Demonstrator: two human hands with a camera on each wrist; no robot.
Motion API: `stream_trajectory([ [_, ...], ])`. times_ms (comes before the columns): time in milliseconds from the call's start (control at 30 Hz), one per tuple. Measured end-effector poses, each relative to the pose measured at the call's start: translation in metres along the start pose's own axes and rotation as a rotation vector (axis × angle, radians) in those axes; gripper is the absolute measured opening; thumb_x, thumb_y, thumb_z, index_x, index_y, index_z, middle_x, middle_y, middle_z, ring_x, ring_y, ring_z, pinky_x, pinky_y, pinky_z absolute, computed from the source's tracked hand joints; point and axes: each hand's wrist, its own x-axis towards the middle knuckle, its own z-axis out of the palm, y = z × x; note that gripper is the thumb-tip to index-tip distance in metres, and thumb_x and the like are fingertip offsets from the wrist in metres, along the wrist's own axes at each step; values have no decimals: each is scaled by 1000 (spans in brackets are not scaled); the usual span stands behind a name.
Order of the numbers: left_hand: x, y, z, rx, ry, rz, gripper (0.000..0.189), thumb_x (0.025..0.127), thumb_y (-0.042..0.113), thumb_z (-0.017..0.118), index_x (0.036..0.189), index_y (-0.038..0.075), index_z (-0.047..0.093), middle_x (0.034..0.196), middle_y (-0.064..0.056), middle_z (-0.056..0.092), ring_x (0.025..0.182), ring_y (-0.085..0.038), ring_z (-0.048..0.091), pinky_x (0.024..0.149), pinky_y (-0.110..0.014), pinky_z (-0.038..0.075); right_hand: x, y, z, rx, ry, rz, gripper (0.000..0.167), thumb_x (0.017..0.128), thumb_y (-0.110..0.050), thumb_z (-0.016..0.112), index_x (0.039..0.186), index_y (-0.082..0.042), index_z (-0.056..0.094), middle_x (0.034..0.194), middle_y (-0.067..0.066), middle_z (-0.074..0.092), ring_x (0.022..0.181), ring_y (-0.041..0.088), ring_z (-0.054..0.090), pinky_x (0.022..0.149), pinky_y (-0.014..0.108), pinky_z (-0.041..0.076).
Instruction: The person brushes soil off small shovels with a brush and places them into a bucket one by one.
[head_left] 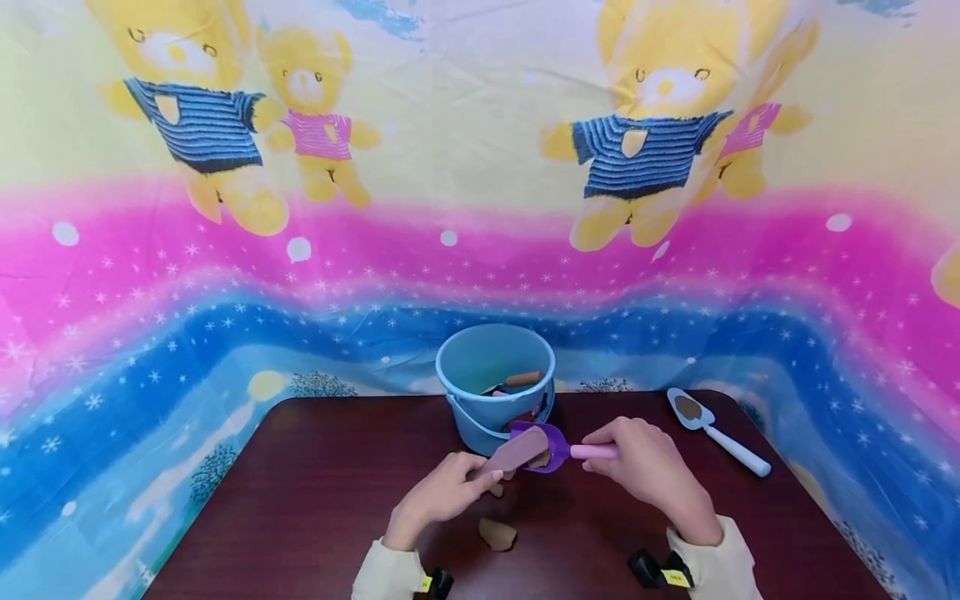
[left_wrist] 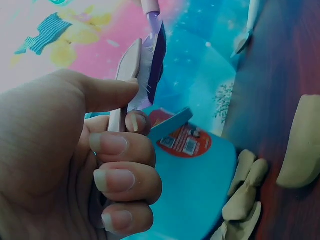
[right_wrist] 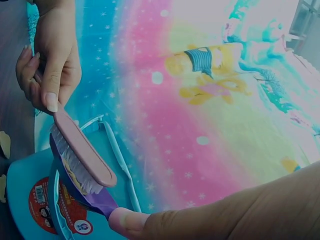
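Observation:
In the head view my left hand (head_left: 442, 492) grips a dull pink brush (head_left: 517, 450) by its handle. White bristles (right_wrist: 75, 162) show under the brush in the right wrist view, pressed over the blade of a purple toy shovel (head_left: 558, 450). My right hand (head_left: 648, 467) pinches the shovel's pink handle (head_left: 594, 451). A tan, clay-like piece (head_left: 540, 459) lies on the blade, partly hidden beneath the brush. Both tools are held in front of a light blue bucket (head_left: 480, 419). More tan pieces (left_wrist: 245, 195) lie on the table below, beside the bucket.
A tool with a brown handle (head_left: 523, 378) lies inside the bucket. One larger tan piece (head_left: 497, 535) rests nearer the front of the dark table (head_left: 330, 467). At the back right lies a white-handled trowel (head_left: 738, 451) with a brown lump in it. A printed bear cloth (head_left: 465, 167) surrounds the table.

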Motion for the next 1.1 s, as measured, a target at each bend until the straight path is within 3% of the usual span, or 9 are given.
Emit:
stream_trajectory([
  [200,-6,-3,-11,18,27,-24,31,104,37,57,86,14,68,64,6,51,55,-7,46,54,-24,41,-1,1,-1,11,-4,5,20,80,-24,87,100,-22,83,83,-9,74,69,8,61,63,33,46],
  [367,-7,-4,-15,42,59,-25,31,105,37,56,87,14,67,61,6,48,54,-7,43,52,-24,39,-3,2,-2,13,-9,20,19,80,-24,87,99,-22,83,84,-9,74,70,8,61,64,34,46],
  [500,-6,1,-9,-76,24,11,28,105,37,55,100,13,71,71,4,56,62,-8,51,59,-24,48,-3,2,1,18,-24,28,18,81,-24,86,99,-22,83,83,-10,74,72,8,62,65,34,47],
  [633,-2,10,2,-125,-13,52,29,105,38,55,99,14,71,75,5,60,67,-8,54,64,-24,49,-3,0,2,20,-27,17,18,81,-24,86,98,-22,83,83,-10,73,71,8,61,65,34,48],
  [767,1,14,13,-60,-31,62,35,105,40,54,82,15,63,64,7,47,57,-6,44,55,-22,38,-3,-1,2,14,-14,4,19,80,-25,87,99,-22,83,83,-10,74,70,8,61,65,34,48],
  [933,3,12,18,2,-28,31,35,106,38,52,80,15,59,61,6,39,53,-7,37,51,-22,33,-3,-1,3,-20,13,-26,19,80,-25,87,98,-21,83,86,-7,75,72,9,64,64,34,48],
  [1000,2,10,17,37,-14,15,35,106,38,53,83,13,62,62,5,44,53,-8,38,51,-23,34,-3,0,3,-31,18,-30,19,80,-25,87,98,-20,83,87,-6,76,73,10,64,65,35,49],
  [1100,0,5,13,84,10,-5,34,105,38,55,94,10,71,71,3,61,59,-6,49,58,-23,42,-1,-1,4,-41,16,-26,20,80,-24,87,99,-20,83,88,-5,76,74,11,65,64,35,48],
])
